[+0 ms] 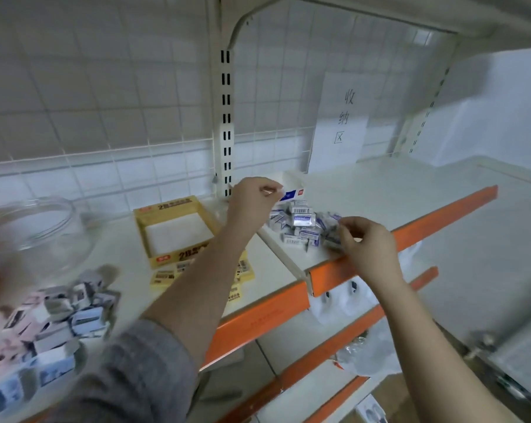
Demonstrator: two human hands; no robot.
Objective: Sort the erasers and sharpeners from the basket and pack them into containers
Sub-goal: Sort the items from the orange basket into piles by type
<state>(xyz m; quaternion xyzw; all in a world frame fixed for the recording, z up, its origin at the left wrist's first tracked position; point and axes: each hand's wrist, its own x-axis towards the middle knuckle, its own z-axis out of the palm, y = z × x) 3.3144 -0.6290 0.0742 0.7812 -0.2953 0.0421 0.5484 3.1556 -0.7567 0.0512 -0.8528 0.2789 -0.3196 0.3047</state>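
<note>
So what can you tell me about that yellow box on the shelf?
The yellow box looks like a cardboard display tray: open top, low walls, black print and a red logo on its rim. It appears empty, showing a white bottom. It sits flat on the white shelf, between a clear container and the left forearm, which crosses its right corner.

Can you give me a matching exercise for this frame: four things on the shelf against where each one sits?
Things:
1. yellow box
2. clear jar
3. eraser pile
4. paper sign

Places:
A. between the two hands
B. on the grid back wall
C. far left of the shelf
D. left of the left forearm, open and empty

Pairs: 1-D, 2-C, 3-A, 4-B
</note>
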